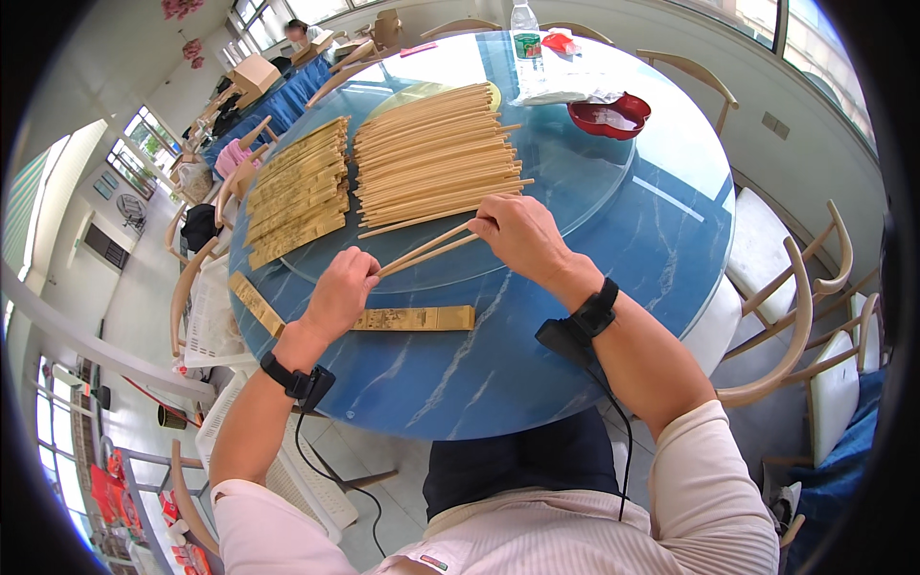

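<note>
A pair of pale wooden chopsticks (pixel 428 251) is stretched between my hands above the near part of the round table. My left hand (pixel 341 290) pinches their left ends, where the two sticks lie close together. At the right ends, the fingers of my right hand (pixel 524 238) are closed. Just beyond, many loose chopsticks (pixel 431 163) lie side by side in a wide layer. Left of them, flat gold printed paper sleeves (pixel 299 192) are spread in an overlapping row. One gold sleeve (pixel 417 318) lies by my left wrist, and another (pixel 256 302) sits near the table's left edge.
The blue marbled table (pixel 460 369) carries a glass turntable (pixel 585 206). On the far side stand a water bottle (pixel 526 43) and a red dish (pixel 610 116). Wooden chairs (pixel 781 331) surround the table. A person (pixel 302 36) is in the far background.
</note>
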`<action>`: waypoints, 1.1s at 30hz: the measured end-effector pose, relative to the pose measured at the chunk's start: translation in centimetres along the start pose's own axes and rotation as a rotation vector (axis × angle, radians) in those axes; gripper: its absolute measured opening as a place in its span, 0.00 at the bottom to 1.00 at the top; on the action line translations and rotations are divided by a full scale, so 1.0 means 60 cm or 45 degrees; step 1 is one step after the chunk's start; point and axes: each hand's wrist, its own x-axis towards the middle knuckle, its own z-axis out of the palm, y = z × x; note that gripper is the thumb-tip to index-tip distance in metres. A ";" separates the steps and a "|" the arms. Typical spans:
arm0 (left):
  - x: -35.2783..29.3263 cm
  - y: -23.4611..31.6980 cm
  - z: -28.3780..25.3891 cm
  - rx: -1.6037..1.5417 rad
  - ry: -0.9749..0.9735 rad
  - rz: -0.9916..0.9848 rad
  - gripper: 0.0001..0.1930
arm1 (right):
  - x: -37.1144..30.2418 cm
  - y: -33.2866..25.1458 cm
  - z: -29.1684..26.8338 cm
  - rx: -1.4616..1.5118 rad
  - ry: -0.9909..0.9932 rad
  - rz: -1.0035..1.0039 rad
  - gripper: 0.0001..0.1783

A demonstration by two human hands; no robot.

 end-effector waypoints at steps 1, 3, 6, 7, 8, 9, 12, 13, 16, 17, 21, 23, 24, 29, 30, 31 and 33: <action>0.000 0.004 -0.002 0.076 0.011 0.048 0.06 | -0.002 -0.007 0.000 0.001 0.013 -0.034 0.10; -0.004 0.013 -0.006 0.080 0.049 0.006 0.06 | -0.009 -0.024 0.005 0.017 0.030 -0.096 0.08; -0.005 0.036 -0.026 0.039 0.141 0.011 0.06 | -0.008 -0.036 0.025 -0.173 0.198 -0.445 0.14; 0.002 0.049 -0.034 0.012 0.169 0.015 0.06 | -0.008 -0.041 0.026 -0.195 0.215 -0.522 0.16; 0.013 0.070 -0.043 -0.029 0.191 0.032 0.06 | -0.010 -0.038 0.026 -0.154 0.144 -0.512 0.16; 0.028 0.090 -0.050 -0.073 0.222 0.057 0.05 | -0.016 -0.036 0.022 -0.123 0.080 -0.503 0.17; 0.062 0.119 -0.074 -0.089 0.329 0.122 0.06 | -0.021 -0.042 0.003 -0.052 0.004 -0.420 0.12; 0.062 0.117 -0.085 -0.213 0.320 0.033 0.06 | -0.018 -0.043 0.005 -0.046 -0.011 -0.414 0.11; 0.060 0.113 -0.094 -0.757 0.401 -0.263 0.10 | -0.013 -0.048 0.007 0.094 0.032 -0.493 0.09; 0.060 0.110 -0.094 -0.836 0.453 -0.236 0.11 | -0.011 -0.049 0.007 0.125 0.012 -0.502 0.09; 0.075 0.116 -0.103 -0.984 0.669 -0.075 0.14 | -0.020 -0.084 -0.009 0.427 -0.083 -0.367 0.10; 0.091 0.126 -0.103 -0.912 0.750 0.046 0.17 | -0.027 -0.091 -0.010 0.607 -0.090 -0.275 0.13; 0.098 0.131 -0.106 -0.836 0.776 0.110 0.20 | -0.029 -0.094 -0.009 0.698 -0.090 -0.231 0.14; 0.129 0.182 -0.110 -0.393 0.801 0.209 0.17 | -0.027 -0.097 -0.007 0.910 -0.077 -0.158 0.18; 0.133 0.191 -0.109 -0.348 0.790 0.203 0.16 | -0.025 -0.096 -0.008 0.924 -0.071 -0.159 0.19; 0.137 0.201 -0.107 -0.306 0.779 0.197 0.14 | -0.025 -0.095 -0.010 0.907 -0.062 -0.185 0.19; 0.138 0.198 -0.107 -0.431 0.733 0.183 0.14 | -0.025 -0.090 -0.013 0.871 -0.037 -0.237 0.18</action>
